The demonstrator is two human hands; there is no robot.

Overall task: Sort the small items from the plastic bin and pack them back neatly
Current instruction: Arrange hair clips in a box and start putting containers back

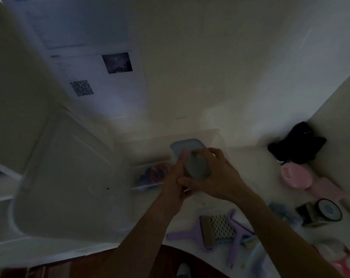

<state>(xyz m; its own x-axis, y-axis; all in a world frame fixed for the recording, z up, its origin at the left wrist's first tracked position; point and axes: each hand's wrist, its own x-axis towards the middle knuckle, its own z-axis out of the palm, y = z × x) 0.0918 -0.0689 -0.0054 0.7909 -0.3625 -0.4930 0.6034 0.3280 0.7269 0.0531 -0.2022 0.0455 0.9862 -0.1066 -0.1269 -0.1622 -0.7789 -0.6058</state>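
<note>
A small box with a grey-blue lid is held in both hands above the white counter, near its far edge by the wall. The right hand wraps over the lid from the right, thumb at the near end and fingers curled onto the top, gripping it. The left hand comes up from below on the left side, its fingers lying straight along the box's edge; whether they curl under it cannot be told. What the box holds cannot be seen through the lid.

Just left of the hands lies a clear tray with blurred red and blue pieces in it. Further left a large clear bin stands tilted, its wide face toward the camera; its contents cannot be made out.

Along the counter's near edge lie purple brushes with a white lattice piece between them. To the right sit a round black-rimmed roll, a blue cluster beside it, and a pink scoop further back. A black pouch rests in the far right corner against the wall. At the near right edge is a pink and white item, too blurred to name.
</note>
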